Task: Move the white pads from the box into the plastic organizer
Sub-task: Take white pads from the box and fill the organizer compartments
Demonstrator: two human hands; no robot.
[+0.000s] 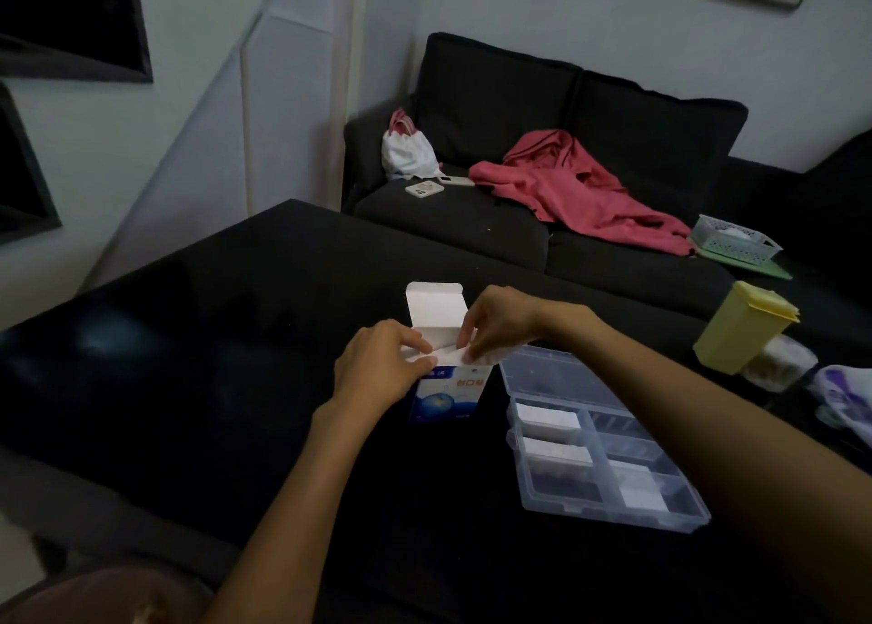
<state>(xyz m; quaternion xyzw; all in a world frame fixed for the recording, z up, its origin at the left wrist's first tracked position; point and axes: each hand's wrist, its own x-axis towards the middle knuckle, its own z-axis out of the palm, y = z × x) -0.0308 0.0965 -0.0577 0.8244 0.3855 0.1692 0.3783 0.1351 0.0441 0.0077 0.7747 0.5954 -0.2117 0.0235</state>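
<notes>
A small blue and white box stands upright on the black table, its white lid flap open and pointing up. My left hand grips the box at its top left edge. My right hand pinches white pads at the box's mouth. To the right lies the clear plastic organizer, lid open toward the back. White pads lie in its near-left compartments, another white pad in the front right one.
A yellow lidded container and a clear jar stand at the table's right. A dark sofa behind holds a red garment, a white bag, two phones and a white basket.
</notes>
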